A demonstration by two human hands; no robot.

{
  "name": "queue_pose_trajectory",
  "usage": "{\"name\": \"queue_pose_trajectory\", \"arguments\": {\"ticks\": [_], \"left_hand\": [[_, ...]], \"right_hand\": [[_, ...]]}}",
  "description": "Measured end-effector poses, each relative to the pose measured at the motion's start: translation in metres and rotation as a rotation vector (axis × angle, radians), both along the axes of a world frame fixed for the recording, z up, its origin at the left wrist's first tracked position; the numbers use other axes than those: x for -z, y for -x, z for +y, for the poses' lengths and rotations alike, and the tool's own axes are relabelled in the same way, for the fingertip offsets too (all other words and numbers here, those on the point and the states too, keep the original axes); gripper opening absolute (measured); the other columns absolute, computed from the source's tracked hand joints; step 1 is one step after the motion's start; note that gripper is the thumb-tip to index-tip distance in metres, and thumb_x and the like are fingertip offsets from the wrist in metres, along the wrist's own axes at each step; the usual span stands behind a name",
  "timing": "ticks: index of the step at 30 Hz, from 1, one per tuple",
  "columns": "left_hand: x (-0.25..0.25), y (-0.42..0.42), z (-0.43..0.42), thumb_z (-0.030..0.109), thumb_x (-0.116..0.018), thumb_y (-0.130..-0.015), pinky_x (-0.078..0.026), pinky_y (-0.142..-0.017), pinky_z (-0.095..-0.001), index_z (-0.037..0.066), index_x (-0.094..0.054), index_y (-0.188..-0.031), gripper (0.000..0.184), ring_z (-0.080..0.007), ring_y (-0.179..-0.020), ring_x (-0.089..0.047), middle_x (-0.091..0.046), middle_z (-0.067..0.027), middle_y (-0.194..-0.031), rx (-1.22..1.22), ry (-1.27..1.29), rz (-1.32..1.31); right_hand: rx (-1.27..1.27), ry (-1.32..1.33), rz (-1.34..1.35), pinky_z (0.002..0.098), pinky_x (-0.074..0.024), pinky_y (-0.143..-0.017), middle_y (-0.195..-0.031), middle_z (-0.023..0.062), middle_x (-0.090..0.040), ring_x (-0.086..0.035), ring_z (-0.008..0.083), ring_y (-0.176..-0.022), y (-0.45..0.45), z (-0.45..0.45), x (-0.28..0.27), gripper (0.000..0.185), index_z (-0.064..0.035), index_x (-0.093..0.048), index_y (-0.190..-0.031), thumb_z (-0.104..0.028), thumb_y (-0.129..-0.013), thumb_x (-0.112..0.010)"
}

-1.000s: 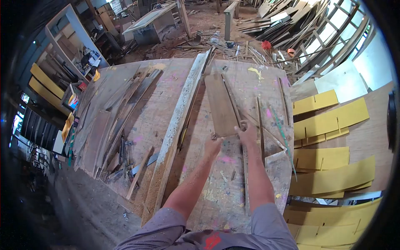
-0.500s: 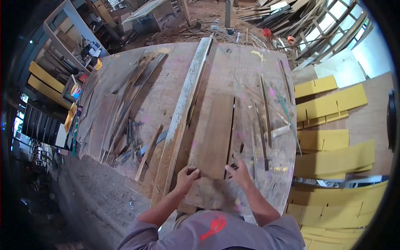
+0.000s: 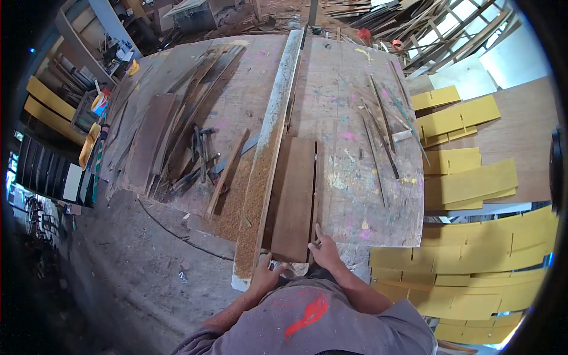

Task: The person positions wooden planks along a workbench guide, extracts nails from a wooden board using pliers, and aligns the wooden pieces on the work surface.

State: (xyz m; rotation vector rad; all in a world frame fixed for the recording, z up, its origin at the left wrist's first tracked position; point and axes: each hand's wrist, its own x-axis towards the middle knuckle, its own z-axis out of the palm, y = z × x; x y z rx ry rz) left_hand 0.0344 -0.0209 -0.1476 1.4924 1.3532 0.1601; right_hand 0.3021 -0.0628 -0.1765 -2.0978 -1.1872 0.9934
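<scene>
A flat brown board (image 3: 293, 198) lies lengthwise on the worktable (image 3: 349, 219), its near end at the table's front edge, close to my body. My left hand (image 3: 268, 275) is at the near left corner of this board, fingers bent against its end. At the near right corner, my right hand (image 3: 324, 249) touches the board's edge, with a finger stretched forward and the fingers apart. Just left of the board runs a long beam (image 3: 254, 195), white at the far part and covered with sawdust nearer me. A dark narrow gap or strip follows the board's right edge.
Thin wooden strips (image 3: 384, 124) lie on the right of the table. Dark planks (image 3: 151, 136) and tools (image 3: 200, 154) lie on the left. Yellow slotted panels (image 3: 467, 183) are spread out at the right. A cable (image 3: 177, 236) crosses the floor at the left.
The board has come towards my body and now lies along the beam. Both hands have moved back with it to the table's front edge. The view has shifted too.
</scene>
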Motion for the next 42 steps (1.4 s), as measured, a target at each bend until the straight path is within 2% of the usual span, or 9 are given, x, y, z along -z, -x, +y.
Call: {"name": "queue_pose_trajectory", "arguments": {"ticks": [3, 6, 9, 10, 14, 25, 31, 38, 42], "left_hand": [[0.020, 0.009, -0.025, 0.049, -0.080, -0.090, -0.055, -0.102, -0.0369, -0.017, -0.055, -0.140, 0.086, -0.0312, -0.125, -0.069, -0.066, -0.0286, -0.136, -0.152, -0.039, -0.113], [0.002, 0.012, -0.001, 0.041, -0.074, -0.098, -0.059, -0.098, -0.0400, -0.018, -0.057, -0.134, 0.071, -0.0346, -0.115, -0.074, -0.070, -0.0291, -0.128, 0.048, 0.549, -0.020], [0.027, -0.005, -0.008, 0.030, -0.064, -0.107, -0.064, -0.092, -0.0421, -0.015, -0.061, -0.126, 0.049, -0.0347, -0.102, -0.077, -0.073, -0.0268, -0.118, -0.427, 0.817, -0.520], [0.028, -0.010, -0.004, 0.021, -0.053, -0.112, -0.066, -0.090, -0.0436, -0.012, -0.063, -0.123, 0.036, -0.0332, -0.101, -0.076, -0.073, -0.0237, -0.115, -0.417, 0.789, -0.495], [0.042, -0.034, 0.003, 0.023, -0.050, -0.114, -0.065, -0.090, -0.0447, -0.011, -0.064, -0.121, 0.037, -0.0347, -0.100, -0.075, -0.073, -0.0219, -0.106, -0.553, 0.717, -0.607], [0.072, -0.070, 0.041, 0.016, -0.050, -0.113, -0.058, -0.060, -0.0388, -0.001, -0.061, -0.092, 0.029, -0.0235, -0.067, -0.067, -0.065, -0.0116, -0.081, -0.667, 0.630, -0.652], [0.046, -0.077, 0.049, 0.015, -0.052, -0.111, -0.056, -0.057, -0.0382, -0.001, -0.061, -0.091, 0.028, -0.0238, -0.064, -0.066, -0.066, -0.0128, -0.081, -0.661, 0.579, -0.565], [0.066, -0.088, 0.062, 0.016, -0.054, -0.111, -0.061, -0.062, -0.0383, -0.005, -0.065, -0.095, 0.028, -0.0245, -0.068, -0.072, -0.073, -0.0172, -0.088, -0.693, 0.565, -0.565], [0.073, -0.096, 0.070, 0.016, -0.055, -0.110, -0.061, -0.062, -0.0389, -0.005, -0.064, -0.095, 0.028, -0.0250, -0.068, -0.072, -0.072, -0.0165, -0.087, -0.692, 0.546, -0.585]], "right_hand": [[0.014, 0.056, -0.034, 0.0425, -0.0562, -0.079, -0.095, 0.0201, -0.071, -0.069, 0.0310, -0.084, 0.015, 0.018, -0.010, 0.087, -0.0089, -0.037, -0.166, -0.025, -0.092, -0.080], [0.062, 0.151, 0.008, 0.0466, -0.0562, -0.083, -0.097, 0.0225, -0.073, -0.072, 0.0375, -0.089, 0.022, 0.039, -0.039, 0.087, -0.0084, -0.035, -0.167, -0.025, -0.094, -0.078], [0.076, 0.091, -0.015, 0.0478, -0.0561, -0.083, -0.093, 0.0224, -0.073, -0.072, 0.0388, -0.086, 0.027, 0.052, -0.032, 0.085, -0.0060, -0.034, -0.166, -0.026, -0.095, -0.076], [0.073, 0.070, -0.047, 0.0480, -0.0560, -0.083, -0.093, 0.0221, -0.073, -0.072, 0.0388, -0.086, 0.028, 0.055, -0.027, 0.085, -0.0052, -0.034, -0.166, -0.027, -0.096, -0.076], [0.053, -0.048, -0.117, 0.0436, -0.0548, -0.071, -0.076, 0.0159, -0.067, -0.066, 0.0299, -0.068, 0.023, 0.055, 0.001, 0.085, -0.0049, -0.038, -0.164, -0.030, -0.093, -0.077], [-0.002, -0.119, -0.146, 0.0450, -0.0543, -0.072, -0.084, 0.0203, -0.069, -0.068, 0.0324, -0.075, -0.013, 0.097, 0.036, 0.086, 0.0007, -0.038, -0.162, -0.033, -0.094, -0.078], [0.022, -0.104, -0.118, 0.0443, -0.0551, -0.072, -0.087, 0.0206, -0.070, -0.068, 0.0327, -0.075, -0.017, 0.105, 0.027, 0.084, 0.0009, -0.041, -0.160, -0.032, -0.093, -0.078], [0.028, -0.050, -0.072, 0.0453, -0.0564, -0.081, -0.098, 0.0215, -0.073, -0.071, 0.0350, -0.086, -0.030, 0.119, 0.032, 0.082, -0.0020, -0.042, -0.161, -0.032, -0.093, -0.078], [0.051, -0.129, -0.067, 0.0442, -0.0558, -0.079, -0.092, 0.0196, -0.070, -0.070, 0.0312, -0.084, -0.034, 0.129, 0.037, 0.084, -0.0027, -0.042, -0.162, -0.031, -0.092, -0.080]]}}
